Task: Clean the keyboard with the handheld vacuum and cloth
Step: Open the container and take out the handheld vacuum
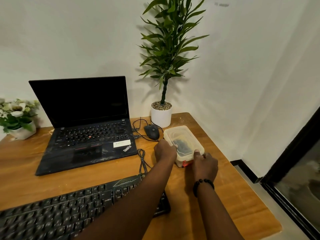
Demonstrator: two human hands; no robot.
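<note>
- Nearest me lay the black keyboard [69, 210], flat on the wooden desk [233, 196] at the lower left, and my left forearm crossed over its right end.
- My right wrist wore a bracelet of dark beads [203, 185].
- My left hand [165, 151] gripped the left side of a translucent plastic box [183, 144], fingers curled onto the edge of its lid.
- My right hand [205, 164] held the box's near right corner, thumb pressed on top of the lid and the fingers wrapped round the side (both hands were closed on it, one to each side).
- The box sat on the right part of the desk with its lid on; through the cloudy plastic I could make out something dark inside and a patch of red low at the near end, but I could not tell what either was.
- A thin black cable [142, 160] lay looped on the wood between the keyboard and the laptop.
- The open ThinkPad laptop [86, 135] stood beyond the keyboard, its screen dark.
- A black HP mouse [152, 131] rested just beside the box's far left corner, its cord curling behind it.
- Farthest off, a white pot with a tall leafy plant [161, 115] stood against the wall, and a small pot of white flowers [17, 118] stood at the desk's far left edge.
</note>
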